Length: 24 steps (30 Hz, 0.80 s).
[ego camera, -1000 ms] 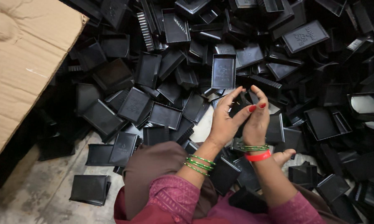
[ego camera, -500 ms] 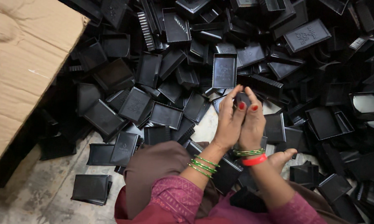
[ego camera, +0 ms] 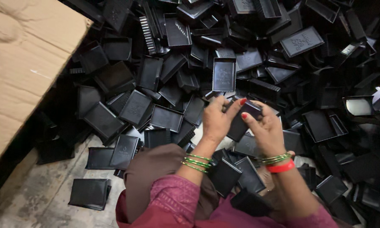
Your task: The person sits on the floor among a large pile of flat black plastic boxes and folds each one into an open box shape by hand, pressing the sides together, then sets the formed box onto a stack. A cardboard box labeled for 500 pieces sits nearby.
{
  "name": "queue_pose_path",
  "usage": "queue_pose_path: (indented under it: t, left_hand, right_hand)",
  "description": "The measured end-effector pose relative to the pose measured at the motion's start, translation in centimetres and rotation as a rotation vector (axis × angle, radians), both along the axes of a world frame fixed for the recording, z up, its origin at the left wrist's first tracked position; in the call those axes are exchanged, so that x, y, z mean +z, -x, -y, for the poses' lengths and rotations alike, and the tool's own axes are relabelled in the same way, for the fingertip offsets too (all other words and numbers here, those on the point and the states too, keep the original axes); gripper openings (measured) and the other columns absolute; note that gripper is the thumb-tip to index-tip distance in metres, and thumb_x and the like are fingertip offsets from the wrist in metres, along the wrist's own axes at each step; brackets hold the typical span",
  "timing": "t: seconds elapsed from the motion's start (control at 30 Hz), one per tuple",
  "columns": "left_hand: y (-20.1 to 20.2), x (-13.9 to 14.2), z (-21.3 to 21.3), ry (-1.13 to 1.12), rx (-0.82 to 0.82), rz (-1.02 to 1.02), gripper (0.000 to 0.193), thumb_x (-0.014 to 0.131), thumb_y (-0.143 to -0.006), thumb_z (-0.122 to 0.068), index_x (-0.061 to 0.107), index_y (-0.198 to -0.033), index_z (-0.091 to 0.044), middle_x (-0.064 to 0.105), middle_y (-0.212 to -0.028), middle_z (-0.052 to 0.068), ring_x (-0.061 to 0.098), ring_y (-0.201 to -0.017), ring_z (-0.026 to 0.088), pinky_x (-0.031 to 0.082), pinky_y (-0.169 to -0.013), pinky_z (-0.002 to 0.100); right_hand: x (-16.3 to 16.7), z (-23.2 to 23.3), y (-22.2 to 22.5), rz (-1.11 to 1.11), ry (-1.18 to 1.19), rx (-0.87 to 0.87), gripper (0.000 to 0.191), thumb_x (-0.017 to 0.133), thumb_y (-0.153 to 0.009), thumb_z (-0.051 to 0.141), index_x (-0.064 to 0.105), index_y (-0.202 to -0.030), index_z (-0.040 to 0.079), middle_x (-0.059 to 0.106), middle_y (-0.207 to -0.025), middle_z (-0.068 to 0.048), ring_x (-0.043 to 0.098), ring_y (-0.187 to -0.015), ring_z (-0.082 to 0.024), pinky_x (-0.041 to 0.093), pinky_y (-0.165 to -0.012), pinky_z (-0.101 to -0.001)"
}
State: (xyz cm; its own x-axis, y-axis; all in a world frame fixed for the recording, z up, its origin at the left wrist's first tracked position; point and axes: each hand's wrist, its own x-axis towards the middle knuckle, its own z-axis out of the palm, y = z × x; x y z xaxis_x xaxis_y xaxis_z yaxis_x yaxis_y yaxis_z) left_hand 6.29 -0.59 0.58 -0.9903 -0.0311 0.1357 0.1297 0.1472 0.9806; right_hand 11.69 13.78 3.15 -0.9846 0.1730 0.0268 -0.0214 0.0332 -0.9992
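1. Where a second ago the palms pressed together around it, the left hand (ego camera: pixel 217 120) and right hand (ego camera: pixel 266 131) have now drawn apart, each pinching one side of a small black tray (ego camera: pixel 243 119) above the pile.
2. That shift exposes the piece between the fingertips.
3. Black plastic trays (ego camera: pixel 164 97) cover the floor ahead; bare concrete floor (ego camera: pixel 34 190) shows at the lower left, beside the cardboard box (ego camera: pixel 21 63).

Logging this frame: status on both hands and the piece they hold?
Left hand and right hand both gripping one black plastic tray, held above the pile of black trays. Cardboard box off left. Nothing blocking.
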Motion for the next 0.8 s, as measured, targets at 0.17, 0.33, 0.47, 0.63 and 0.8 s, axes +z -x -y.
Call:
queue_pose_path:
  t: [0.17, 0.33, 0.47, 0.63, 0.8]
  left_hand:
    - [1.8, -1.7, 0.5, -0.432, -0.319, 0.155, 0.040, 0.067, -0.095, -0.043, 0.067, -0.092, -0.003, 0.067, -0.076, 0.004, 0.063, -0.068, 0.009, 0.053, -0.063, 0.026]
    - [4.2, -2.9, 3.2, -0.312, 0.088, 0.125, 0.032, 0.070, -0.097, -0.034, 0.065, -0.096, -0.003, 0.073, -0.083, 0.008, 0.069, -0.074, 0.015, 0.056, -0.069, 0.030]
    - [2.8, -2.5, 2.1, 0.343, 0.275, -0.169, 0.039, 0.083, -0.086, -0.033, 0.065, -0.109, -0.006, 0.069, -0.113, 0.014, 0.061, -0.111, 0.031, 0.052, -0.093, 0.044]
    - [2.4, -2.7, 0.4, 0.688, 0.222, -0.531, 0.080, 0.085, -0.063, -0.032, 0.056, -0.134, -0.008, 0.046, -0.142, 0.023, 0.048, -0.126, 0.041, 0.042, -0.103, 0.053]
    - [3.8, -5.7, 0.5, 0.679, 0.098, -0.360, 0.059, 0.084, -0.076, -0.021, 0.057, -0.126, -0.008, 0.052, -0.138, 0.019, 0.054, -0.121, 0.037, 0.046, -0.097, 0.049]
  right_hand:
    - [4.5, -5.2, -3.8, 0.347, -0.219, 0.222, 0.051, 0.075, -0.088, 0.008, 0.064, -0.137, 0.004, 0.073, -0.119, -0.009, 0.070, -0.095, -0.017, 0.061, -0.075, -0.0353]
    - [6.5, -9.2, -8.6, 0.237, -0.506, 0.853, 0.057, 0.083, -0.084, 0.015, 0.066, -0.137, 0.003, 0.068, -0.133, -0.013, 0.059, -0.127, -0.028, 0.046, -0.105, -0.0446]
    - [3.1, -9.5, -3.8, 0.173, -0.530, 0.330, 0.051, 0.071, -0.085, 0.025, 0.064, -0.132, 0.008, 0.071, -0.126, -0.007, 0.067, -0.116, -0.021, 0.054, -0.097, -0.0369]
    - [-3.5, -8.0, 5.6, 0.527, -1.248, 0.010, 0.059, 0.075, -0.083, 0.055, 0.073, -0.121, 0.011, 0.077, -0.112, -0.014, 0.073, -0.105, -0.034, 0.056, -0.092, -0.0443]
    - [-7.2, -4.5, 7.0, 0.630, -1.393, -0.122, 0.094, 0.079, -0.075, 0.068, 0.053, -0.130, -0.004, 0.069, -0.111, -0.028, 0.069, -0.099, -0.043, 0.056, -0.082, -0.0502]
